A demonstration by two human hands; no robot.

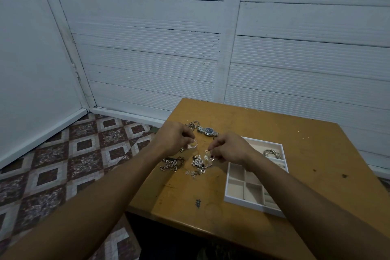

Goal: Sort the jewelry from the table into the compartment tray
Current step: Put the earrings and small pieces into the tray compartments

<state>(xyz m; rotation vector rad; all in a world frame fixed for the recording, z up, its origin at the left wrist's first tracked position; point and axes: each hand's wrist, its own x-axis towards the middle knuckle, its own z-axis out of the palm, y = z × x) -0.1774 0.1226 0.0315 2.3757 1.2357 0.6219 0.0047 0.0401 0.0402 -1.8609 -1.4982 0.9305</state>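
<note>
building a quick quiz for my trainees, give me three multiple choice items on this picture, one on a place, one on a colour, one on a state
1. Where do the silver bangles lie?
A) in a far compartment of the tray
B) in its nearest compartment
C) round a wrist

2. What colour is the dial of the watch?
A) white
B) dark
C) yellow

3. What is the left hand doing?
A) lying flat and open
B) gripping the tray
C) pinching a small piece of jewelry

Answers:
1 A, the rings sit in the tray's far section, while the near sections show only their lining.
2 B, the face reads dark against the silver band.
3 C, its fingertips close on a pale piece above the pile.
</note>
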